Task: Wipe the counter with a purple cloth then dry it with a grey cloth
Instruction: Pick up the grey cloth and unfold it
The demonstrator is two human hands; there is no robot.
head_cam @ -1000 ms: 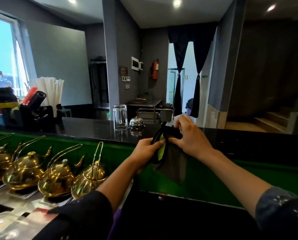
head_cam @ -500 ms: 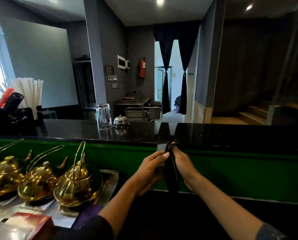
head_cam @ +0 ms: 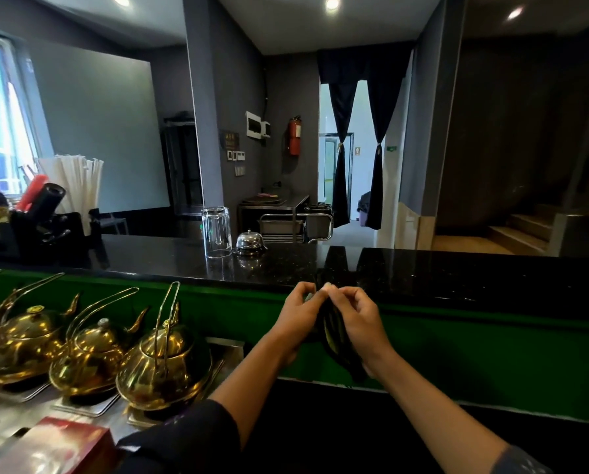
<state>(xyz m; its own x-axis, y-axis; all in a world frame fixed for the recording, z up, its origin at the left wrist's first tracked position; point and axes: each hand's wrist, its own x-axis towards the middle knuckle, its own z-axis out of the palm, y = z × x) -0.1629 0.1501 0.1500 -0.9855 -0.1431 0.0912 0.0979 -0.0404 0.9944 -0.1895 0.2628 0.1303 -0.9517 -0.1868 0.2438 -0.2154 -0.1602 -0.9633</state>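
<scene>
A dark grey cloth [head_cam: 334, 331] with a yellow-green edge hangs bunched between both my hands, just below the front edge of the black polished counter [head_cam: 440, 271]. My left hand [head_cam: 298, 314] pinches its upper edge from the left. My right hand [head_cam: 356, 319] pinches it from the right, and the cloth's lower part drops behind that wrist in front of the green counter panel [head_cam: 491, 350]. No purple cloth shows in the head view.
On the counter stand an upturned glass [head_cam: 216, 231], a silver bell [head_cam: 249, 241] and, far left, a black holder with straws [head_cam: 52, 213]. Three brass teapots [head_cam: 164, 360] sit on metal trays at lower left. A red box [head_cam: 70, 443] lies at the bottom left.
The cloth went from hanging loosely open with its green edge showing to a narrow gathered bunch. Both hands dropped from above the counter edge to just below it, fingertips drawn together.
</scene>
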